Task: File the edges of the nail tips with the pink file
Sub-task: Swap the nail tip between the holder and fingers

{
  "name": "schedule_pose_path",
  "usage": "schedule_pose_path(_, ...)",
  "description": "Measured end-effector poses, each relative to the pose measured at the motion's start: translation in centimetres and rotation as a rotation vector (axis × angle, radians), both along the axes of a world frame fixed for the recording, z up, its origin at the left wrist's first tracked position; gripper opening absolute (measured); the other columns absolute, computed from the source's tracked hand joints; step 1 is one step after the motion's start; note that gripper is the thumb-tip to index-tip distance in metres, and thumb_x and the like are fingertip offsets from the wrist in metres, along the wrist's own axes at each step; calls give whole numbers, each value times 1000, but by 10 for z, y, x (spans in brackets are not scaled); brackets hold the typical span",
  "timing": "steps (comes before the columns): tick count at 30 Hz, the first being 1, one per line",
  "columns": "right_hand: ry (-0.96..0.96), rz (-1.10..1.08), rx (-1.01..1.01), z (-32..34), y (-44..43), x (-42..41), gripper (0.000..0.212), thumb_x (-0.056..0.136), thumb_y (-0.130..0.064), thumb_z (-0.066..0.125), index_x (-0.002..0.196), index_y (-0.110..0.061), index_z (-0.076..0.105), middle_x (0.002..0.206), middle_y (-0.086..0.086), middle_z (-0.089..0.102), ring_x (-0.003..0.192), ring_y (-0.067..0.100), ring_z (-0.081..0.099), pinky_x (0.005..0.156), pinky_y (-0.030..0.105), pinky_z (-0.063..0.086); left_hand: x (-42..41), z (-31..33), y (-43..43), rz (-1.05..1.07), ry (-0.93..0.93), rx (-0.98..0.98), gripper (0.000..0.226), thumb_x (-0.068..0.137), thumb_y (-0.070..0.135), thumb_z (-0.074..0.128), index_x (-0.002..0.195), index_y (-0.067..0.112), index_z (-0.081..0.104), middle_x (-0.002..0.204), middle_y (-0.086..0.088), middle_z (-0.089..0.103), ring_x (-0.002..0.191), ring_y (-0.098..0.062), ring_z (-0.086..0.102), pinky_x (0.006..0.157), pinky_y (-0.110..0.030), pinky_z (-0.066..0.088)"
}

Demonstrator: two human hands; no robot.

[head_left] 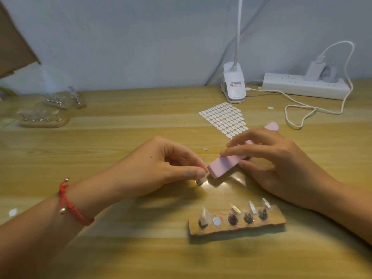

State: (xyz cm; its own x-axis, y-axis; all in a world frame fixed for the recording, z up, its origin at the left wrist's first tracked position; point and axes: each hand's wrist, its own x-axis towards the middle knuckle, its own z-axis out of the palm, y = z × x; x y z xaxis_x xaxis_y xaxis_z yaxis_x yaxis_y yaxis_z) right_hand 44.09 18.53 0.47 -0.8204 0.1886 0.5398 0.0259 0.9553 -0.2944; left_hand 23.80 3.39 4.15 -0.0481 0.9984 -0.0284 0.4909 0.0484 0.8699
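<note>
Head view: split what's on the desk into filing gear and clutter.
In use: pink file in right hand; nail tip pinched by left hand; cardboard strip holding four more tips.
Lying about: sticker sheet, clip lamp, power strip, far tip holders.

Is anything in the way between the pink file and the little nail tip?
No, nothing visible. The pink file in the right hand ends right beside the nail tip that the left hand pinches.
</note>
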Motion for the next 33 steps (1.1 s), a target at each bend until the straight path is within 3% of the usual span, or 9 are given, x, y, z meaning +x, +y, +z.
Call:
schedule_pose_path(15,-8,-9,-12,0,0,0,35,80,2,74,107,-19,75,106,-1,65,99,19,62,84,36,49,-7,-2,-2,42,81,26,19,63,53,70,79,43,76,73,15,73,58,11,52,54,-3,39)
schedule_pose_path(19,-5,-7,-14,0,0,0,34,81,2,74,107,-19,75,106,-1,65,99,19,62,84,36,49,-10,-6,-3,59,109,35,24,61,56,72,78,42,77,81,8,70,67,-1,53,62,-12,43)
schedule_pose_path(23,-7,-12,-13,0,-1,0,33,80,1,74,107,-20,75,105,-1,66,99,19,62,84,35,48,-11,-5,-4,78,111,23,26,60,58,73,79,41,77,85,9,73,79,-15,64,75,-28,51)
schedule_pose_path(26,-9,-10,-12,0,-1,0,34,80,2,74,107,-19,75,105,0,66,99,20,62,85,36,48,-11,-4,-4,97,117,21,25,60,55,71,80,41,76,83,11,75,84,-18,66,79,-33,53)
schedule_pose_path(29,-7,-14,-13,1,-1,0,34,80,2,74,106,-19,76,105,0,66,99,20,62,84,36,48,-12,-5,-6,107,126,17,25,60,56,71,80,42,76,81,12,75,81,-13,68,77,-28,53)
schedule_pose_path(33,-4,-6,-11,0,-1,0,34,81,2,72,107,-19,75,106,0,66,98,21,62,84,38,49,-13,-4,-7,126,91,41,24,61,55,70,78,40,77,73,14,73,63,5,62,58,-6,45)
